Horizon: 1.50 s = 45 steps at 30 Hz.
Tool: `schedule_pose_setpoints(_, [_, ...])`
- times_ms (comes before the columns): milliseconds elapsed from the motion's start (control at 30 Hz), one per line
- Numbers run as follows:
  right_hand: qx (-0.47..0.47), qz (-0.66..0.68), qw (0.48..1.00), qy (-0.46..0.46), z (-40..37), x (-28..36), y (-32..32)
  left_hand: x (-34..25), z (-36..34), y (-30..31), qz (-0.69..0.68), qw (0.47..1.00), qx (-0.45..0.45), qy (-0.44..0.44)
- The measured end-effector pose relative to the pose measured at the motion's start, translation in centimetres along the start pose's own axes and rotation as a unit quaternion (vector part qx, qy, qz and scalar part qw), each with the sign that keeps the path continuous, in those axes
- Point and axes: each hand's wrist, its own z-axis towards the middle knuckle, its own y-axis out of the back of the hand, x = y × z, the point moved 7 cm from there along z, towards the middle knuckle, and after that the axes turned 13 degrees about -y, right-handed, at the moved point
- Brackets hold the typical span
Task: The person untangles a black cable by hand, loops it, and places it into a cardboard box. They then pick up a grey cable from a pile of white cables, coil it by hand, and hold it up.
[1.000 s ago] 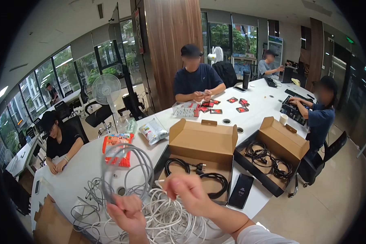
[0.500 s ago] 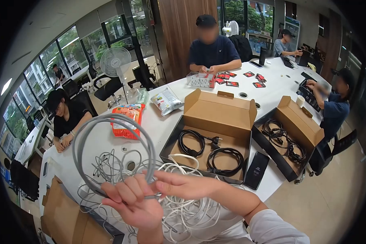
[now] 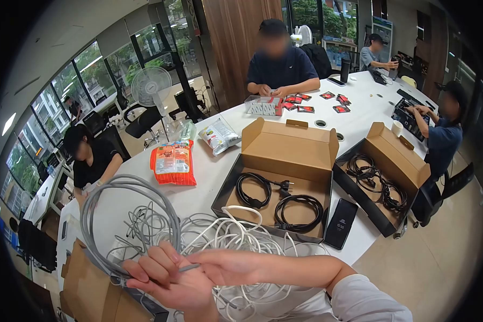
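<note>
A coiled grey cable (image 3: 94, 236) stands up from my left hand (image 3: 169, 279), whose fingers are closed around its lower part. A short stretch of grey cable crosses the left palm. My right hand (image 3: 217, 265) reaches in from the right and meets the left hand at the coil; its fingers are hidden behind the left hand. Beneath and beyond both hands lies a loose tangle of white and grey cables (image 3: 247, 236).
An open cardboard box (image 3: 290, 139) holds black power cords; another box (image 3: 394, 155) to its right holds more. A phone (image 3: 341, 222) lies between them. Snack bags (image 3: 174, 161) are at the left, a brown box (image 3: 91, 284) at near left. Several people sit around.
The grey coil has dropped lower and shifted left with my left hand. My right hand has moved left, and its fingers have passed behind the left hand.
</note>
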Motion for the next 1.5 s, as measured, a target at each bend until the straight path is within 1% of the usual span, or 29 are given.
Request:
schedule_pose_setpoints(33, [-0.037,-0.008,0.998,0.044,-0.5,0.9,0.3,0.0,0.0,0.0,-0.005,1.0,-0.015,0.006])
schedule_pose_setpoints(100, [-0.113,-0.029,0.984,0.131,-2.0,2.8,0.6,0.5,-0.2,0.2,0.0,0.999,-0.013,0.041])
schedule_pose_setpoints(133, [-0.189,-0.025,0.959,0.208,-3.4,4.2,0.3,0.7,-0.2,0.3,0.002,0.998,-0.011,0.057])
schedule_pose_setpoints(233, [-0.232,-0.092,0.881,0.401,-6.8,7.5,-0.4,1.9,-0.5,-0.1,-0.097,0.981,-0.031,0.163])
schedule_pose_setpoints(267, [-0.236,-0.097,0.875,0.412,-7.7,8.3,-0.9,2.4,-0.7,0.6,-0.074,0.973,-0.092,0.201])
schedule_pose_setpoints(300, [-0.241,-0.101,0.867,0.423,-8.9,9.0,-1.6,2.6,-0.8,0.5,-0.077,0.967,-0.091,0.225])
schedule_pose_setpoints(333, [-0.247,-0.103,0.86,0.434,-9.8,9.3,-1.9,2.9,-0.9,0.6,-0.08,0.961,-0.09,0.25])
schedule_pose_setpoints(433, [-0.219,-0.15,0.846,0.462,-11.1,9.6,-2.4,3.7,-1.3,0.4,-0.105,0.943,-0.068,0.307])
schedule_pose_setpoints(467, [-0.24,-0.153,0.838,0.465,-11.3,9.6,-2.7,3.9,-1.5,0.3,-0.116,0.937,-0.059,0.323])
schedule_pose_setpoints(567, [-0.228,-0.183,0.825,0.483,-11.8,9.6,-3.0,4.4,-1.8,0.2,-0.112,0.937,-0.028,0.331])
schedule_pose_setpoints(667, [-0.266,-0.216,0.796,0.499,-12.7,10.0,-3.4,4.4,-1.9,0.8,-0.054,0.951,-0.064,0.297])
schedule_pose_setpoints(767, [-0.3,-0.244,0.777,0.497,-13.1,10.0,-3.9,4.4,-1.9,0.4,-0.035,0.954,0.028,0.298])
schedule_pose_setpoints(867, [-0.325,-0.271,0.765,0.485,-13.3,10.0,-4.2,4.6,-2.3,-1.0,-0.041,0.938,0.114,0.326])
schedule_pose_setpoints(933, [-0.335,-0.291,0.757,0.48,-13.3,10.1,-4.1,4.8,-2.5,-0.5,-0.012,0.932,0.088,0.352])
schedule_pose_setpoints(1033, [-0.287,-0.296,0.747,0.522,-13.2,9.9,-4.9,5.1,-2.7,0.0,-0.005,0.92,0.072,0.386])
schedule_pose_setpoints(1067, [-0.294,-0.306,0.742,0.519,-13.2,10.0,-4.8,5.3,-2.8,0.1,-0.008,0.915,0.07,0.396])
schedule_pose_setpoints(1133, [-0.307,-0.328,0.732,0.512,-13.6,10.4,-4.3,5.6,-3.3,-0.4,-0.039,0.896,0.121,0.425])
schedule_pose_setpoints(1167, [-0.31,-0.321,0.741,0.502,-13.7,10.6,-4.0,5.7,-3.6,-0.6,-0.054,0.885,0.146,0.44])
schedule_pose_setpoints(1233, [-0.316,-0.307,0.759,0.479,-13.8,10.6,-3.5,5.8,-3.9,-0.7,-0.09,0.871,0.156,0.457])
schedule_pose_setpoints(1267, [-0.318,-0.294,0.755,0.492,-13.7,10.6,-3.6,5.8,-4.1,-0.8,-0.108,0.864,0.161,0.464])
schedule_pose_setpoints(1367, [-0.335,-0.314,0.737,0.496,-13.6,10.5,-3.7,5.5,-3.9,-1.1,-0.115,0.852,0.175,0.48])
schedule_pose_setpoints(1467, [-0.369,-0.359,0.712,0.477,-13.5,10.6,-3.6,5.0,-3.6,-1.4,-0.055,0.841,0.159,0.514])
schedule_pose_setpoints(1500, [-0.372,-0.37,0.706,0.475,-13.5,10.7,-3.5,5.0,-3.7,-1.4,-0.085,0.831,0.165,0.524])
